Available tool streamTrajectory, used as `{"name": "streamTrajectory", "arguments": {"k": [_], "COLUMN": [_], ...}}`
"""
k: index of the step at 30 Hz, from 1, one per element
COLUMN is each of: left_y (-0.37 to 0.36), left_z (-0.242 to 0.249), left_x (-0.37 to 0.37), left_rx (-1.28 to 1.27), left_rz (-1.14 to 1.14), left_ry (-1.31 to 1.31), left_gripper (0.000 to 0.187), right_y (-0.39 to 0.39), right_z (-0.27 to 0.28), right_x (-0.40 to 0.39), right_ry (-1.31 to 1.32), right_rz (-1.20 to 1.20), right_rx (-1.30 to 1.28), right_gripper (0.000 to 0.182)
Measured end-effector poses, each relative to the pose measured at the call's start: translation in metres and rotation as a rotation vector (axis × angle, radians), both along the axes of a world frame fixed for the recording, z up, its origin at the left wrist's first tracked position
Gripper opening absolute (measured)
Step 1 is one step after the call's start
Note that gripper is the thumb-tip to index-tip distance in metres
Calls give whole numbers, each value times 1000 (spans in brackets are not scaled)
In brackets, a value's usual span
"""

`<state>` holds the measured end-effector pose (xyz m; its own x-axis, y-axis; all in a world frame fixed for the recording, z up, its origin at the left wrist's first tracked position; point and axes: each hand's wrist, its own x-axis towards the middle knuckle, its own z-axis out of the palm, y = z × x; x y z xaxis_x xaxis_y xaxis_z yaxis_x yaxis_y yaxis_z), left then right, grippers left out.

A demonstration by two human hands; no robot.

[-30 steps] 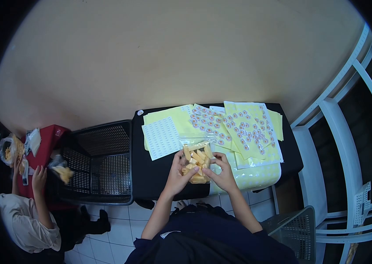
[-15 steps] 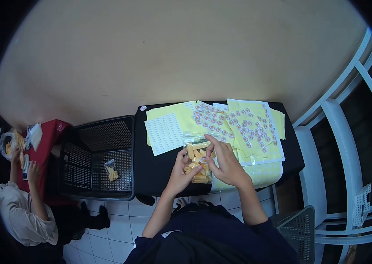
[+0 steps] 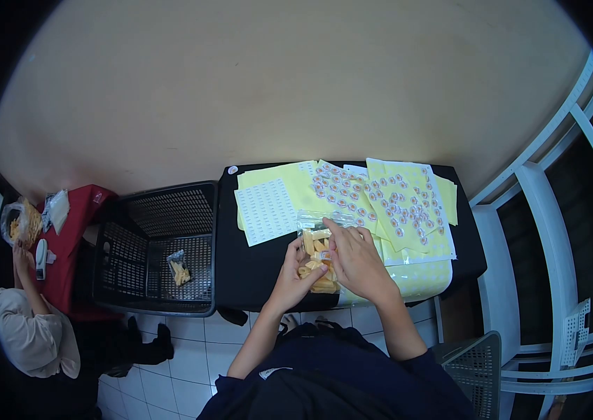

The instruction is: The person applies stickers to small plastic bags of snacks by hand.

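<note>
A clear plastic bag of pale yellow stick-shaped snacks (image 3: 317,246) lies over the near edge of the black-covered table. My left hand (image 3: 289,281) grips its left side, with the thumb across the front. Over the bag's upper right is my right hand (image 3: 361,262), its fingers bent onto the plastic and the index finger reaching toward the top. A small round sticker (image 3: 326,256) shows on the bag's front, partly beside my right thumb. Yellow sheets with round stickers (image 3: 408,210) lie just beyond my hands, next to a white printed sheet (image 3: 266,212).
Left of the table (image 3: 240,269) stands a black plastic crate (image 3: 156,203) holding one snack bag (image 3: 179,270). Farther left, a person (image 3: 30,329) works at a red-covered table (image 3: 79,217). A grey basket (image 3: 475,367) and white metal racks (image 3: 552,238) are on the right.
My right hand has shifted slightly, turning its back more upward over the bag. My left hand keeps its grip. The co-worker's hands have drawn together near their snack bag.
</note>
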<state>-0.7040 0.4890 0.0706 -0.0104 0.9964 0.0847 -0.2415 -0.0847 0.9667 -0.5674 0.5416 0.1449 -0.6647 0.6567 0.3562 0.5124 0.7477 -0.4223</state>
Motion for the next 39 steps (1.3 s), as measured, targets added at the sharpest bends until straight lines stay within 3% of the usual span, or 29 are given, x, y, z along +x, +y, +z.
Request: {"name": "streamTrajectory", "arguments": {"k": [6,9,12,18,20,24,26,30,34,37,39], "left_y": [-1,2,7,10,9,9,10,9,9,14,18], "left_z": [3,-3,-7,-9,-9,-10,-10,-6,-5,-6,-7], "left_x": [4,6,8,11,12,16,17,18,15,6,5], "left_rx": [21,7,37,33,19,29,36,83,100,11,-8], "left_rz": [32,58,73,98,96,113,116,162,161,63,58], "left_ry": [14,-88,-26,-84,-108,-175,-182,-126,-24,-190,-152], "left_gripper": [58,55,52,47,46,48,49,50,50,45,43], "right_y": [-2,-3,-5,-6,-10,-21,-22,-19,-17,-16,-17], "right_z": [-2,-3,-8,-18,-29,-45,-51,-60,-61,-54,-54], "right_x": [0,2,2,4,1,-2,-5,-5,-1,0,0], "right_ry": [-121,-96,-3,37,403,483,520,540,643,650,653], "right_rz": [-25,-22,-54,-89,-181,-280,-281,-260,-177,-149,-155], "right_rx": [51,47,135,58,25,51,-35,-51,-317,-470,-527], "right_gripper": [54,55,57,56,45,28,21,25,31,33,34]}}
